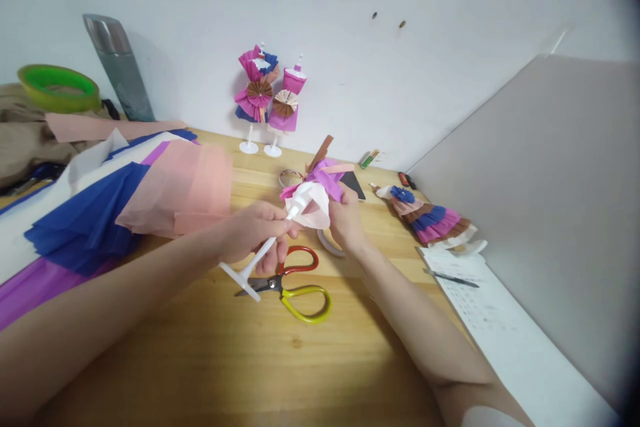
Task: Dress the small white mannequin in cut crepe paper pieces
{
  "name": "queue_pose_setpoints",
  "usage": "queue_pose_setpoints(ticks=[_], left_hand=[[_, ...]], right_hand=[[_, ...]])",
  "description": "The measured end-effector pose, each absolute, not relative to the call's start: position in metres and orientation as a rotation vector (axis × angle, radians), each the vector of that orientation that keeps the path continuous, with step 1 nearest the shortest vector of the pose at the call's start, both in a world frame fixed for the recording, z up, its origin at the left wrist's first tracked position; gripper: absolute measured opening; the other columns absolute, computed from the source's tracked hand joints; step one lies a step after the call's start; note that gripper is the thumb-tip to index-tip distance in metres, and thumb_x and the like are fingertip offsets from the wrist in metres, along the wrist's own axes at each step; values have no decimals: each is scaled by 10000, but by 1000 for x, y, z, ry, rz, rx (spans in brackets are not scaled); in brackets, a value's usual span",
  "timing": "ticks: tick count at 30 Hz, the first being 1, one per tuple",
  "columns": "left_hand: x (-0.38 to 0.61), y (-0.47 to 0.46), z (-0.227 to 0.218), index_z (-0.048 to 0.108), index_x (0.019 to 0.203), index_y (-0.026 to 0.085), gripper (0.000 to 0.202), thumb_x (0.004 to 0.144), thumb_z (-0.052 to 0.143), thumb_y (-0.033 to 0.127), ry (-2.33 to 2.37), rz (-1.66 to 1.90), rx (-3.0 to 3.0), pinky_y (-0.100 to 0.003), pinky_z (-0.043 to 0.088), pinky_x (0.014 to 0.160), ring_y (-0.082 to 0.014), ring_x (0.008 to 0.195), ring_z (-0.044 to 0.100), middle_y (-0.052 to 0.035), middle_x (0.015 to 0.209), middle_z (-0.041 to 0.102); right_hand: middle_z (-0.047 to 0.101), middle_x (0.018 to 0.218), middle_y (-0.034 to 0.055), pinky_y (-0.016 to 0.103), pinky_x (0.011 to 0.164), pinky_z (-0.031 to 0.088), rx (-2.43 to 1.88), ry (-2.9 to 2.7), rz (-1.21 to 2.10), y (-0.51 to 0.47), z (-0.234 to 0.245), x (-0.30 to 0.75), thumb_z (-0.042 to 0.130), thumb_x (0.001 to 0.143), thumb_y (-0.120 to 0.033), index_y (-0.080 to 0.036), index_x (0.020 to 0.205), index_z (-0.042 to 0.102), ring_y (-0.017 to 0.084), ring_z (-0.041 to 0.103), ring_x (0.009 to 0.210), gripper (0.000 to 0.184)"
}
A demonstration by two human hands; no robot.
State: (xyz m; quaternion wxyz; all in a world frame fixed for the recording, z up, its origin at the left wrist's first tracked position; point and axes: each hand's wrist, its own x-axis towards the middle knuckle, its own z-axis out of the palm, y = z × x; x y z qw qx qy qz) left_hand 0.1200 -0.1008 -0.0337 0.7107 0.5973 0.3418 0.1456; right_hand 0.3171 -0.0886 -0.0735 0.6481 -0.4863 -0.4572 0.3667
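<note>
Above the wooden table, my left hand is closed on the white stand of a small mannequin, tilted with its round base toward me. My right hand grips the mannequin's upper part, wrapped in pale pink and purple crepe paper with a brown strip sticking up. Right under my hands lie scissors with one red and one yellow handle, and part of a tape roll shows beside my right wrist.
Two dressed paper mannequins stand by the wall. Blue, pink, purple and white crepe sheets cover the left side. A finished paper dress lies right, near a printed sheet with a pen. A grey board leans on the right.
</note>
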Motion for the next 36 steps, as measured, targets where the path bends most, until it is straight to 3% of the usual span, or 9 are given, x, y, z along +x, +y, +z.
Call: queue_pose_setpoints(ticks=[6,12,17,20,23,27,31,34,36], left_hand=[[106,-81,-50,583,890,118,233,868,587,350,441,410,1169,-166,241,291,-32,263,325,55,516,545],[121,-90,-49,502,688,150,212,896,498,189,713,463,1390,-156,373,371,-65,340,485,24,476,564],[125,-100,-46,524,670,140,303,943,440,241,719,437,1339,-151,337,367,-57,333,451,21,444,529],[119,-100,-43,584,831,124,205,904,535,309,556,403,1224,-165,277,323,-47,300,392,35,510,553],[113,-95,-40,598,962,117,276,870,588,377,392,351,1156,-181,245,293,-51,272,361,52,511,540],[111,-88,-37,544,838,140,220,866,578,356,503,361,1225,-189,339,328,-72,336,478,8,595,597],[115,-86,-38,478,828,171,46,835,523,161,814,532,1459,-182,389,364,-63,384,510,35,665,573],[117,-88,-41,481,880,182,146,775,498,81,973,600,1637,-167,401,373,-60,410,535,52,698,540],[116,-92,-43,501,948,189,228,759,475,63,998,596,1747,-170,431,406,-71,439,561,54,693,545]], right_hand=[[715,751,7,288,677,551,-900,-865,1124,-82,-62,323,791,588,-310,-196,795,670,171,649,704,265],[676,764,0,203,411,420,-893,-1032,1309,-88,-54,322,816,649,-499,-187,878,665,111,563,558,415],[502,571,-59,206,399,322,-955,-1119,1067,-87,-59,319,805,657,-512,-224,750,593,89,398,469,369],[471,580,-55,235,488,368,-1021,-1227,850,-86,-57,330,783,670,-450,-229,657,548,107,395,527,323],[489,611,-42,256,578,376,-1069,-1381,597,-86,-54,345,725,689,-344,-203,575,528,116,395,599,268],[429,551,-52,253,572,329,-1177,-1450,453,-83,-55,354,647,689,-223,-194,515,463,108,343,589,254],[554,649,-20,252,590,416,-1078,-1227,776,-82,-59,344,720,666,-322,-199,635,599,137,468,639,175],[643,798,18,306,652,509,-939,-1146,1127,-87,-61,326,764,648,-503,-204,844,666,163,567,693,371],[657,847,16,316,690,535,-862,-1156,1272,-93,-64,315,809,634,-516,-214,921,660,154,589,700,442]])
